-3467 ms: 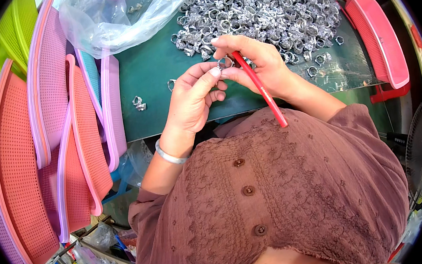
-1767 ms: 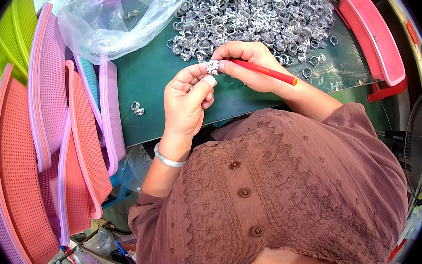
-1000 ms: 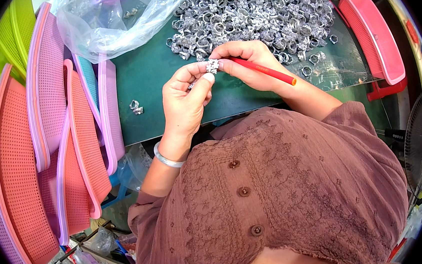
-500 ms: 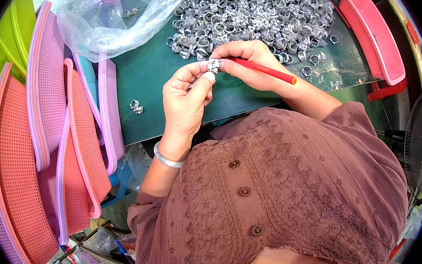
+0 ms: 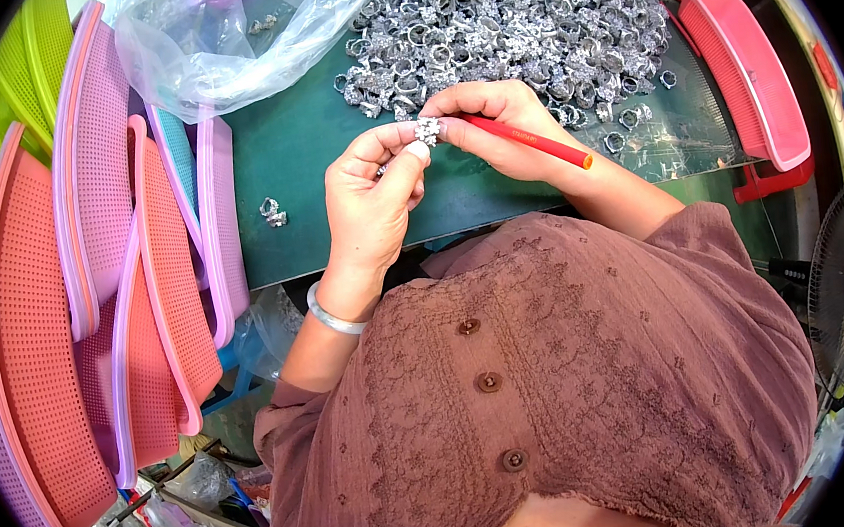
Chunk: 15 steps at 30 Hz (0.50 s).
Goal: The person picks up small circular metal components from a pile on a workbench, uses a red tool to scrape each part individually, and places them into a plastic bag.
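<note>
My left hand [image 5: 371, 190] pinches a silvery ring [image 5: 426, 131] with a clustered, sparkling top between thumb and fingers. Part of another small shiny piece shows among its curled fingers. My right hand [image 5: 503, 134] is closed on a red pencil-like stick [image 5: 537, 143], whose orange-tipped end points toward my forearm. Its other end is hidden by my fingers, near the ring. Just beyond my hands lies a large heap of similar silvery rings [image 5: 512, 25] on the green tabletop [image 5: 328, 226]. A few loose rings [image 5: 273, 212] rest left of my left hand.
Stacked perforated plastic baskets [image 5: 48, 346] in orange, purple and green crowd the left side. A clear plastic bag [image 5: 224, 70] lies at the table's back left. A pink basket [image 5: 747, 74] stands at the right edge. A fan [image 5: 832, 298] is at the far right.
</note>
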Each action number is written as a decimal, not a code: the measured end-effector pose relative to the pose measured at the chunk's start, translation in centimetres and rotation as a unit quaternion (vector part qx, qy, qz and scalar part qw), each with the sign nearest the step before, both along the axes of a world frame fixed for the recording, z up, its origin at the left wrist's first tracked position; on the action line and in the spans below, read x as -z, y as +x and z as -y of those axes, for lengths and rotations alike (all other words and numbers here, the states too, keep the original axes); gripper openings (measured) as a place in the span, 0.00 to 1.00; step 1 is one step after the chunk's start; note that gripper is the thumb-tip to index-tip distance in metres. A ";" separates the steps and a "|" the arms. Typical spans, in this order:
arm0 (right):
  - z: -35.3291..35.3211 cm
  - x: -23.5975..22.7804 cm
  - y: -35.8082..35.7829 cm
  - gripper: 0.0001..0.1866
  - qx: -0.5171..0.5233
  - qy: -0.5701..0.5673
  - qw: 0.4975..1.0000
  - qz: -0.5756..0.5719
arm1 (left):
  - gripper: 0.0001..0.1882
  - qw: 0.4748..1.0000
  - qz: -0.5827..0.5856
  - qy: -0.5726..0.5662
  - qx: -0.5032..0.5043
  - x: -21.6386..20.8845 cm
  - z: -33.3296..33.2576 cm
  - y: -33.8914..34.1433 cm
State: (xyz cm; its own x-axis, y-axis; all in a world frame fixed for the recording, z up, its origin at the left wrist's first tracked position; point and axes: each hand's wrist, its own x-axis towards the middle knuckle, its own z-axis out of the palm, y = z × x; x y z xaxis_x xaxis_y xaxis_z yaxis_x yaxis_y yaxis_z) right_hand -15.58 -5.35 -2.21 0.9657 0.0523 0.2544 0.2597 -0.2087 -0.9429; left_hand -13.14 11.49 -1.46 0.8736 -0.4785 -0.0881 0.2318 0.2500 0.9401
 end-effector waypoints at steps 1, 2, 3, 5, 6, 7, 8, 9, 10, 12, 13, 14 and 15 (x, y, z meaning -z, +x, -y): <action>0.0 0.0 0.0 0.08 -0.001 -0.002 1.000 -0.002 | 0.07 1.000 -0.001 -0.002 0.001 0.0 0.0 0.0; 0.0 0.0 0.0 0.08 -0.002 -0.004 1.000 -0.004 | 0.07 1.000 -0.001 -0.001 0.001 0.0 0.0 0.0; 0.1 0.0 0.1 0.08 -0.002 -0.005 1.000 -0.004 | 0.07 1.000 -0.001 0.001 0.001 -0.1 0.0 0.0; 0.1 0.0 0.1 0.07 -0.001 -0.007 1.000 -0.006 | 0.07 1.000 0.000 0.003 0.000 -0.1 0.0 0.0; 0.1 0.0 0.1 0.07 0.000 -0.007 1.000 -0.004 | 0.07 1.000 0.000 0.003 0.000 -0.1 0.0 0.0; 0.0 0.0 0.1 0.08 0.002 -0.007 1.000 -0.002 | 0.07 1.000 0.001 0.004 -0.001 -0.1 0.0 0.0; 0.0 -0.1 0.0 0.08 0.003 -0.006 1.000 0.000 | 0.07 1.000 0.003 0.004 0.000 -0.1 -0.1 0.0; 0.0 -0.1 0.0 0.08 0.003 -0.008 1.000 -0.002 | 0.07 1.000 0.005 0.005 0.000 -0.1 -0.1 0.0; 0.0 -0.2 0.0 0.08 0.002 -0.010 1.000 -0.003 | 0.07 1.000 0.007 0.006 0.000 -0.1 -0.1 0.0; 0.0 -0.3 0.0 0.08 -0.001 -0.010 1.000 -0.005 | 0.07 1.000 0.004 0.010 -0.005 -0.1 -0.1 0.0; 0.0 -0.4 0.0 0.07 -0.003 -0.009 1.000 -0.005 | 0.07 1.000 0.002 0.012 -0.007 -0.1 0.0 0.0; 0.0 -0.4 0.0 0.07 -0.005 -0.008 1.000 -0.005 | 0.07 1.000 0.003 0.014 -0.006 -0.1 0.0 0.1; 0.0 -0.5 0.0 0.07 -0.005 -0.010 1.000 -0.006 | 0.07 1.000 0.004 0.015 -0.006 -0.1 -0.1 0.1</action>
State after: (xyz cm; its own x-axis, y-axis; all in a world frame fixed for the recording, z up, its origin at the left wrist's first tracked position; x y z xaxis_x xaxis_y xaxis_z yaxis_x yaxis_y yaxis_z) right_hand -15.60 -5.31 -1.73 0.9679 0.0676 0.2419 0.2510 -0.2253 -0.9414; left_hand -13.06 11.55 -1.33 0.8799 -0.4655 -0.0954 0.2214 0.2241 0.9491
